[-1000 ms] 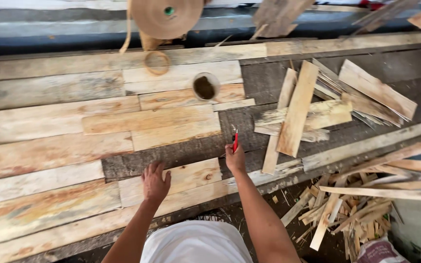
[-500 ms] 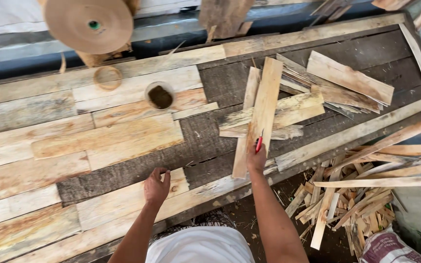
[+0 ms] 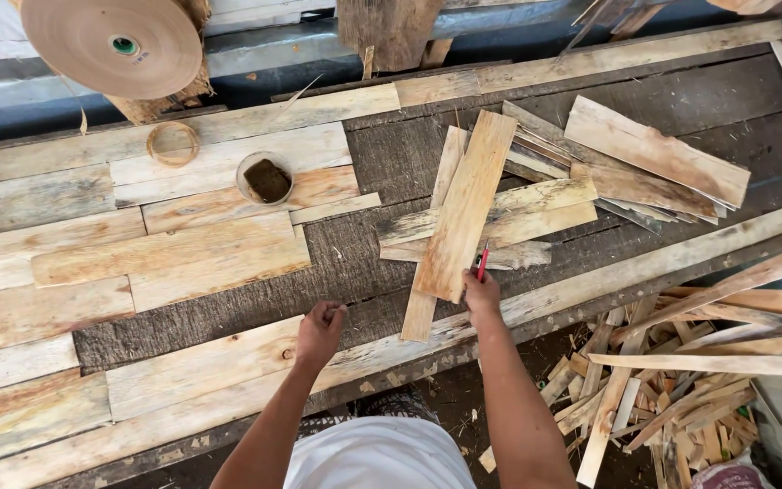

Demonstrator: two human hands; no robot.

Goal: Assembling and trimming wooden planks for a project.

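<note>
My right hand [image 3: 481, 295] grips a red pencil [image 3: 481, 263] and rests on the near end of a long pale wood strip [image 3: 466, 204] that lies on top of a loose pile of veneer strips [image 3: 536, 213]. My left hand [image 3: 319, 329] is curled into a loose fist and rests on a light plank [image 3: 201, 367] near the front edge of the workbench [image 3: 337, 263]. Nothing shows in the left hand.
Flat veneer sheets [image 3: 174, 258] cover the bench's left half. A small round cup [image 3: 265, 177] and a ring of tape [image 3: 172, 143] sit behind them. A large tape roll [image 3: 112, 45] stands at the back left. Scrap strips [image 3: 672, 389] lie heaped below the bench on the right.
My right hand with the pencil has moved right from the bare dark bench to the end of the long strip. The view has shifted right with it. The left hand has curled shut.
</note>
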